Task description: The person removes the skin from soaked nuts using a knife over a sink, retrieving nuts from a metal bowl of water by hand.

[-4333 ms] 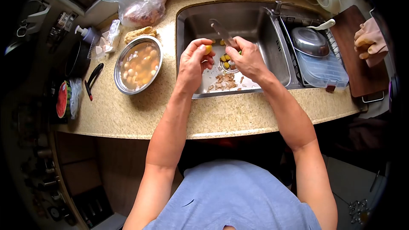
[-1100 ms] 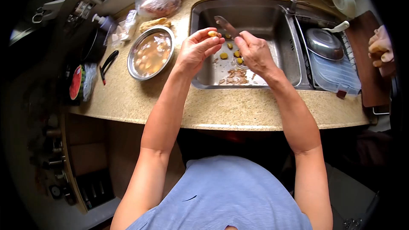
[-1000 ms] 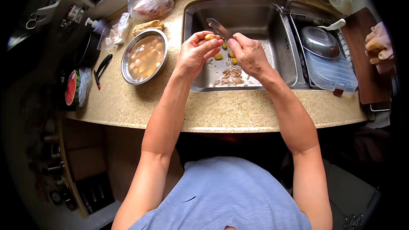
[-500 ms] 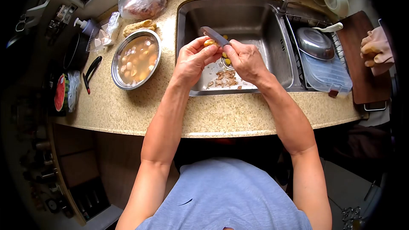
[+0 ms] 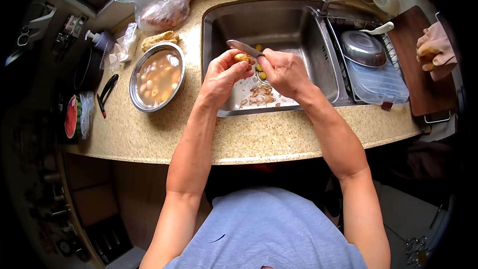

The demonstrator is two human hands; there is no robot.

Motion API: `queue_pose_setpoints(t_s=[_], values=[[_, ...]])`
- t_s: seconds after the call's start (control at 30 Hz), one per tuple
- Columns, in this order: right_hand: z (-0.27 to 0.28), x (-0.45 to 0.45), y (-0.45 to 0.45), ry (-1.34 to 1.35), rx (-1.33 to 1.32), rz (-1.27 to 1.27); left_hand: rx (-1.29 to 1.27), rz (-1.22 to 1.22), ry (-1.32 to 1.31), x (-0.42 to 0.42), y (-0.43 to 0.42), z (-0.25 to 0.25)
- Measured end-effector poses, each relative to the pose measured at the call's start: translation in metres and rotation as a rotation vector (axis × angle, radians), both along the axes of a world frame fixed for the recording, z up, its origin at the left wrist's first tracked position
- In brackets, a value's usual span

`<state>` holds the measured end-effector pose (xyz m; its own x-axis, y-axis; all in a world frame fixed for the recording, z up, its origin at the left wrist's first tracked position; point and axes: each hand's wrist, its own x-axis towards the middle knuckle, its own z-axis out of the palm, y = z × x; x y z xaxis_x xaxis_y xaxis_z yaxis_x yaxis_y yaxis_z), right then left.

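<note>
Over the near part of the metal sink (image 5: 251,16), my left hand (image 5: 221,75) pinches a small yellow-brown piece that looks like a chestnut (image 5: 242,57). My right hand (image 5: 288,73) grips a knife (image 5: 243,47), its blade pointing left across the chestnut. The knife's handle is hidden in my fist. Several yellow peeled pieces (image 5: 262,75) lie in the sink, partly behind my right hand. Brown peel scraps (image 5: 260,96) are scattered near the sink's front wall. To the left, a metal bowl (image 5: 182,67) holds several rounded pieces in cloudy water.
A black-handled tool (image 5: 106,92) lies left of the bowl. Behind the bowl are a yellowish sponge-like item (image 5: 158,40) and a clear plastic bag (image 5: 164,12). Right of the sink, a rack holds a metal lid (image 5: 365,49) and a clear box (image 5: 377,83). A brown board (image 5: 417,65) stands beyond.
The knife blade has tilted flatter and moved slightly left and down. The chestnut has turned in my left fingers. The whole view has shifted a little.
</note>
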<state>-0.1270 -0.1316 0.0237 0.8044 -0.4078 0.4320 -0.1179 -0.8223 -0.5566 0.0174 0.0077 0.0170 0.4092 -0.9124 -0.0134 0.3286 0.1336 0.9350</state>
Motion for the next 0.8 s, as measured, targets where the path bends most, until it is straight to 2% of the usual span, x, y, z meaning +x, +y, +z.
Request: queue_pose_setpoints(t_s=[0.07,0.23,0.37,0.43,0.57,0.67,0.73,0.8], values=[[0.000,0.001,0.000,-0.037,-0.003,0.026,0.006,0.000,-0.014,0.001,0.001,-0.001],[-0.002,-0.001,-0.004,0.080,0.035,0.003,0.034,-0.015,-0.039,-0.003,0.001,0.001],[0.000,0.000,-0.002,0.029,0.087,0.078,0.064,0.004,-0.075,0.004,0.002,-0.005],[0.004,0.000,-0.002,0.116,-0.055,0.075,0.030,-0.020,-0.133,0.005,0.002,-0.007],[0.007,-0.003,-0.004,0.149,-0.067,0.014,0.045,-0.051,-0.151,0.001,0.000,0.000],[-0.003,0.000,-0.004,0.072,0.004,0.084,0.070,-0.005,-0.157,-0.001,0.002,0.000],[-0.014,0.005,-0.011,0.099,-0.135,0.052,0.049,-0.053,-0.148,0.000,0.002,-0.001],[-0.018,0.004,-0.014,0.085,-0.117,0.054,0.049,-0.057,-0.142,0.000,0.001,-0.002]])
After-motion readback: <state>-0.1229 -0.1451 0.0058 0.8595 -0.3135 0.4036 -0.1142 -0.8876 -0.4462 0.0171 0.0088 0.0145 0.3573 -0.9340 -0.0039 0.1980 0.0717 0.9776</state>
